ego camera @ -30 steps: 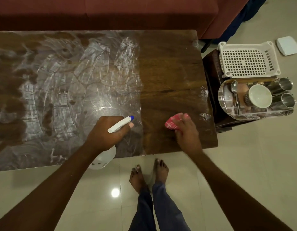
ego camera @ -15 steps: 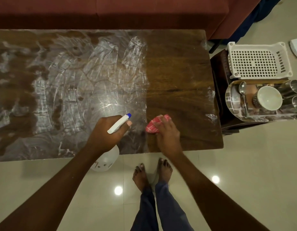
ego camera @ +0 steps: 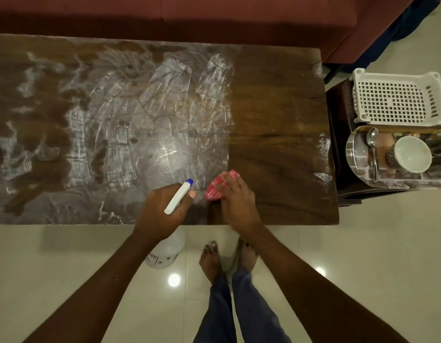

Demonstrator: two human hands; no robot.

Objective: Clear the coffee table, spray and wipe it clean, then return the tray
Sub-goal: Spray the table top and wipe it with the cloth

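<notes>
Pale glossy floor tiles (ego camera: 363,256) lie nearest, two bare feet (ego camera: 210,258) on them; above, the left hand (ego camera: 162,209) grips the neck of a white spray bottle (ego camera: 178,197), its blue-tipped nozzle over the coffee table's (ego camera: 276,120) near edge; just beside it, the right hand (ego camera: 236,201) grips a bunched red cloth (ego camera: 214,189) against the wood; white streaks cover the table's left and middle; farther right, the steel tray (ego camera: 354,154) sits on a dark side table (ego camera: 338,115), holding a cup (ego camera: 410,154) and spoon (ego camera: 371,141).

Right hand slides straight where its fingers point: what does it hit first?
The red cloth under the right hand, then spray film on the coffee table; otherwise seemingly free to the far edge.
</notes>
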